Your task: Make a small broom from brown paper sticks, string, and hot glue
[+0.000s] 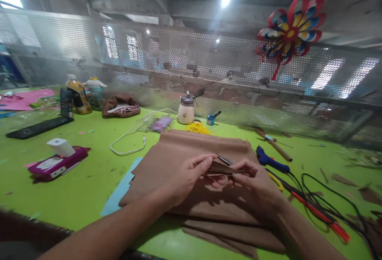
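Observation:
A thin bundle of folded brown paper strips is stretched between both hands, above a stack of large brown paper sheets. At its left end, my left hand pinches the bundle between thumb and fingers. My right hand grips the other end, fingertips pressed together on it. Just behind the bundle shows a dark, shiny rod-like thing; its kind is unclear. Light blue paper sticks out under the stack's left edge. Part of a yellow loop handle shows beside my right hand.
Right of the stack lie a blue glue gun, a red-handled tool, black cords and brown scraps. Behind stand a white jug, a small blue bottle and yellow shreds. Left are a purple box and white cable.

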`<state>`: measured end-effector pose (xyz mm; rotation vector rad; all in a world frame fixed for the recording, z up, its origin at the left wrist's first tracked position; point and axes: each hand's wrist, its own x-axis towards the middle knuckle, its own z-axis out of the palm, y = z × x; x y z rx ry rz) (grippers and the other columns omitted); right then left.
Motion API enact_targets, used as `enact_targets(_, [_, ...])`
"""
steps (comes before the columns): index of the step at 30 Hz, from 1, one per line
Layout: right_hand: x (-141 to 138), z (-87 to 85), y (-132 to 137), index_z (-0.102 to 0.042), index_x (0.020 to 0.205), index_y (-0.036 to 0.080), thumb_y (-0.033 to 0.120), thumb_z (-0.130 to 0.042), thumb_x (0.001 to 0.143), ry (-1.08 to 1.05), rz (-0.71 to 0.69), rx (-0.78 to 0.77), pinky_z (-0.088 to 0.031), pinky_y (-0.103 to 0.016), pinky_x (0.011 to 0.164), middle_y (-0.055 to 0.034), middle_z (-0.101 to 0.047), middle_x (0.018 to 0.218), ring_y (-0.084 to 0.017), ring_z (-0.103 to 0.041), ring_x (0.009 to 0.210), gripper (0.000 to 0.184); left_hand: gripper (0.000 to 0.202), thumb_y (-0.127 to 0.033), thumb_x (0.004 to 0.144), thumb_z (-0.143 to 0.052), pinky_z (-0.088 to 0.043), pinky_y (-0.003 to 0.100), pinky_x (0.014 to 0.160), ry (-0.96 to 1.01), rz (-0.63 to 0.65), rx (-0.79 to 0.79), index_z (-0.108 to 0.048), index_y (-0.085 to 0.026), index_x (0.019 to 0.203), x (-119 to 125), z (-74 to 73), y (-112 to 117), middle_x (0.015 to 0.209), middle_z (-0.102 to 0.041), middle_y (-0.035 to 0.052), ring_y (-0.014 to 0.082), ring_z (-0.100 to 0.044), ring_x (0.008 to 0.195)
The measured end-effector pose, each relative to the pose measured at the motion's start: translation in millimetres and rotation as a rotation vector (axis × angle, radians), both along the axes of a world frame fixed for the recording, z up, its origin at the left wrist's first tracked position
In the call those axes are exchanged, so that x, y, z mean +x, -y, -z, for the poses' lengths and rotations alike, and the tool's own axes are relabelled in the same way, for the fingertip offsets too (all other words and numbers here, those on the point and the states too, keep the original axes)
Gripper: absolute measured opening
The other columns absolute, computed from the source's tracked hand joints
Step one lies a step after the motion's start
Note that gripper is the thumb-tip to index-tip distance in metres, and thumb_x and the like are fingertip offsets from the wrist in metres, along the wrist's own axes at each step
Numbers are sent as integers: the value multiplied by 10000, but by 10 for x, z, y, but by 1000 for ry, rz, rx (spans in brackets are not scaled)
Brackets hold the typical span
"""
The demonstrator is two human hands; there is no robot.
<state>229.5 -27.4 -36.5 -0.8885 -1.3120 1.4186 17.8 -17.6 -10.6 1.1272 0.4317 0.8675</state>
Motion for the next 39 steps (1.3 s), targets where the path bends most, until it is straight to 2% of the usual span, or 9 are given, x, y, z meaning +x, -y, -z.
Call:
enact_targets(8, [-65,36,15,-644,822,179,218,-751,686,-70,19,0,-486,-268,659,-20,-692,753,-136,-628,660,177,407,-416,906,-398,-464,325,771,-14,7,104,-617,-128,1092,-19,7,16,933,-676,122,189,-625,836])
enact_targets(13, [-122,46,25,-649,819,166,230,-752,688,-69,63,11,-488,-272,666,-35,-698,761,-143,-630,678,179,326,-327,840,-553,-467,307,744,-114,-44,149,-628,-88,1049,-8,-19,29,934,-673,134,199,-624,834])
enact_targets(20, [-244,-1,84,-649,793,168,258,-778,655,-110,172,-9,-490,-243,649,-41,-715,724,-136,-641,659,210,324,-345,860,-509,-458,292,743,-104,-48,88,-665,-83,969,-7,-33,23,878,-680,128,174,-609,788])
enact_targets(29, [-273,60,67,-642,826,147,281,-780,646,-116,276,-38,-493,-230,638,-60,-716,732,-136,-646,664,264,281,-335,822,-562,-431,268,695,-25,-36,-31,-660,-86,907,5,16,17,884,-645,120,161,-584,781])
enact_targets(34, [-288,12,79,-634,814,147,290,-784,636,-134,291,-48,-510,-241,633,-56,-714,696,-139,-649,635,273,221,-281,777,-622,-404,243,703,-162,1,-87,-652,-129,934,-23,-12,29,894,-618,71,125,-549,782])
enact_targets(37, [-318,0,94,-628,823,150,307,-776,645,-102,291,-43,-517,-251,619,-60,-716,710,-148,-652,628,281,246,-347,791,-602,-395,238,688,-271,46,-104,-650,-151,932,-10,6,34,878,-592,44,108,-512,752])
enact_targets(39, [-348,20,105,-623,821,156,327,-760,661,-56,294,-8,-523,-266,615,-56,-712,704,-158,-653,627,271,284,-390,815,-565,-395,244,708,-293,47,-59,-645,-148,940,14,38,37,903,-589,48,114,-512,776])
